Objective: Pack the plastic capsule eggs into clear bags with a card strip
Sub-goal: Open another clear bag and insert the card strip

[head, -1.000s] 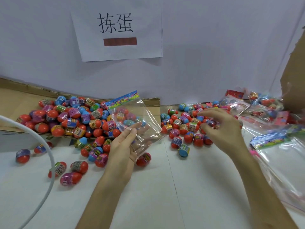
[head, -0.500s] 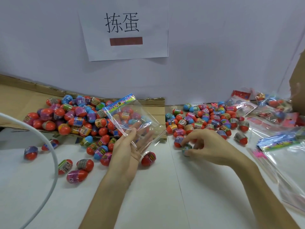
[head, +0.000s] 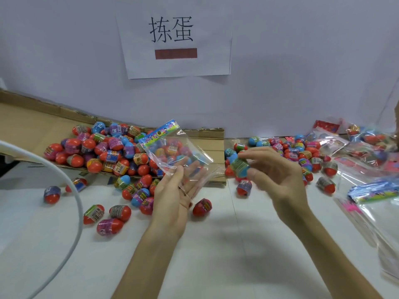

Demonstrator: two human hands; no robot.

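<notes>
My left hand (head: 172,190) holds a clear bag (head: 183,152) upright by its lower open end, thumb against the plastic and fingers behind it. The bag's colourful card strip (head: 159,133) is at its top. My right hand (head: 274,169) pinches a blue capsule egg with a green label (head: 239,166) just right of the bag's lower edge. A large pile of capsule eggs (head: 103,147) lies on the cardboard at the left. A smaller pile of eggs (head: 291,152) lies behind my right hand.
Flattened cardboard (head: 32,126) lies along the wall at the left. Loose eggs (head: 112,214) are scattered on the white table (head: 216,255). Filled bags (head: 367,139) and flat empty bags with card strips (head: 375,190) lie at the right. A white curved tube (head: 73,201) crosses the left.
My right hand has lifted from the table with a blue egg and brought it left toward the bag. My left hand has kept the bag in place.
</notes>
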